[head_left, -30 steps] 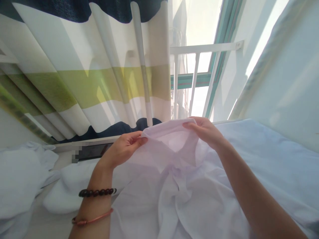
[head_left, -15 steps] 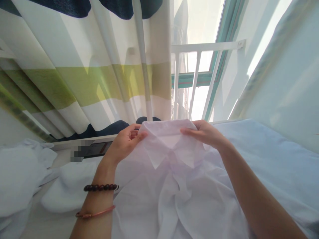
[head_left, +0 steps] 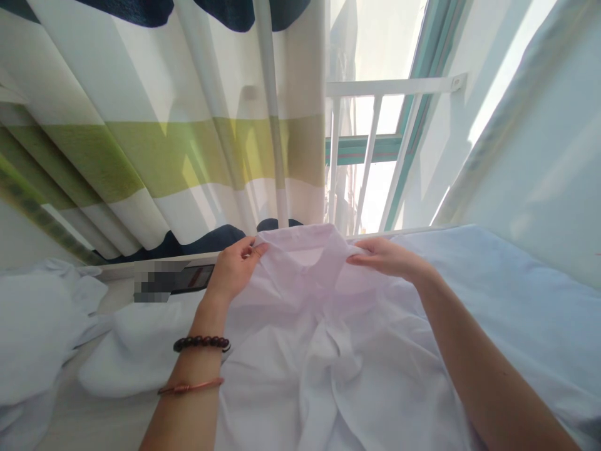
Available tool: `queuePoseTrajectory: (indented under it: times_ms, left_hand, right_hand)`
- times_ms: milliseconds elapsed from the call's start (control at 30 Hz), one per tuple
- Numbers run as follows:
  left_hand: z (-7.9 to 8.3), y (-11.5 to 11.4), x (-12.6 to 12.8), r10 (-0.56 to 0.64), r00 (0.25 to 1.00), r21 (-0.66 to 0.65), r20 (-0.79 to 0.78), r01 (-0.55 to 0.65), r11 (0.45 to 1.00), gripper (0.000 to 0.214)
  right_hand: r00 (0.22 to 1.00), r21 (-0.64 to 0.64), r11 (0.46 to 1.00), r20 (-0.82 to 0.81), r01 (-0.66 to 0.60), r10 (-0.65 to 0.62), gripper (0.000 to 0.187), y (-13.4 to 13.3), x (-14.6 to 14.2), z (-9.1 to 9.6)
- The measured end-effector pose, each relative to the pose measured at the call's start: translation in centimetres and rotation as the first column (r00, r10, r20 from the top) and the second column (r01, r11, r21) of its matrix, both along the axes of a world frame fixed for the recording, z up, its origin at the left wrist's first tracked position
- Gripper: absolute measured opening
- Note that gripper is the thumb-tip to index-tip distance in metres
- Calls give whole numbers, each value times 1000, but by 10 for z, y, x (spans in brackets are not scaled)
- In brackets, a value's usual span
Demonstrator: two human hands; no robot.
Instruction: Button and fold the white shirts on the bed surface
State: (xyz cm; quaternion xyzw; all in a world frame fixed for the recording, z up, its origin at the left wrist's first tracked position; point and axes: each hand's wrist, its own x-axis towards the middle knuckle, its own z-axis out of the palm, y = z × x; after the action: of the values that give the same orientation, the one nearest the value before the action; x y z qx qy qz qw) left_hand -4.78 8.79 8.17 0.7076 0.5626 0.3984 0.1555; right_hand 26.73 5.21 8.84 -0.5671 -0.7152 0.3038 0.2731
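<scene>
A white shirt (head_left: 300,326) lies spread before me, its collar (head_left: 300,238) at the far end and its front creased and twisted down the middle. My left hand (head_left: 237,263) pinches the cloth at the collar's left side between thumb and fingers. On that wrist are a dark bead bracelet and a copper-coloured bangle. My right hand (head_left: 387,257) is closed on the cloth just right of the collar, at the shoulder. The collar stands up a little between the two hands.
White crumpled cloth (head_left: 37,332) lies at the left, with another white piece (head_left: 136,351) beside it. A dark flat object (head_left: 197,277), partly blurred out, rests by the bed's far edge. Beyond are a striped curtain (head_left: 188,150) and white railing (head_left: 389,88). A pale blue sheet (head_left: 498,300) spreads right.
My right hand has let go of the collar's right part and gripped the cloth lower at the shoulder. My left hand has shifted slightly left along the collar.
</scene>
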Motion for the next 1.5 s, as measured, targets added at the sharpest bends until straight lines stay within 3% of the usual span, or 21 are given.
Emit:
queuePoseTrajectory:
  times_ms: [100, 167, 267, 333, 500, 600, 767, 867, 1000, 1100, 1167, 1233, 1367, 1433, 1500]
  left_hand:
    - [-6, 4, 3, 45, 999, 54, -29, -44, 998, 36]
    - [-14, 8, 7, 120, 992, 114, -23, -117, 987, 37]
    - [-34, 17, 12, 205, 979, 205, -14, -198, 958, 44]
    - [-46, 23, 13, 199, 979, 193, -52, -185, 963, 50]
    - [-68, 34, 5, 194, 954, -104, -228, -222, 969, 54]
    - [-78, 37, -2, 151, 954, -172, -259, -199, 965, 46]
    - [-82, 34, -9, 11, 978, -203, -207, -54, 978, 23]
    - [-73, 34, -10, 37, 991, -116, -132, -52, 992, 18]
    - [-62, 39, -8, 179, 983, 72, -49, -176, 982, 26]
    - [-57, 39, 1, 295, 954, 292, -52, -268, 918, 37]
    - [-54, 34, 12, 311, 942, 431, -124, -231, 872, 41]
    - [-52, 25, 26, 187, 947, 447, -262, -53, 893, 34]
    - [-61, 10, 51, -200, 856, 205, -476, 330, 922, 33]
    - [-74, 7, 57, -301, 798, 52, -522, 382, 923, 39]
    - [-86, 7, 58, -337, 773, -67, -537, 359, 931, 45]
  right_hand:
    - [981, 113, 985, 126, 130, -144, 30, 10, -8, -9]
    - [929, 241, 941, 225, 240, -294, 29, 16, -15, -18]
    - [857, 348, 895, 330, 279, -396, 34, 20, -25, -30]
    - [846, 345, 901, 366, 263, -387, 39, 22, -28, -35]
    - [868, 209, 955, 410, 209, -280, 35, 25, -25, -39]
    - [879, 118, 979, 433, 164, -199, 43, 26, -21, -44]
    - [911, 23, 998, 407, 54, -59, 13, 27, -21, -53]
    - [921, 151, 985, 367, 83, -134, 16, 29, -26, -51]
    - [912, 342, 912, 253, 227, -322, 34, 37, -31, -49]
    - [896, 359, 883, 210, 301, -391, 40, 50, -27, -57]
    - [880, 333, 884, 232, 328, -414, 39, 59, -19, -65]
    - [868, 288, 897, 275, 336, -414, 32, 68, -11, -73]
    - [859, 201, 924, 346, 325, -377, 24, 77, -5, -81]
    - [861, 186, 926, 346, 328, -374, 17, 78, -6, -78]
    - [864, 196, 917, 314, 347, -393, 8, 77, -5, -69]
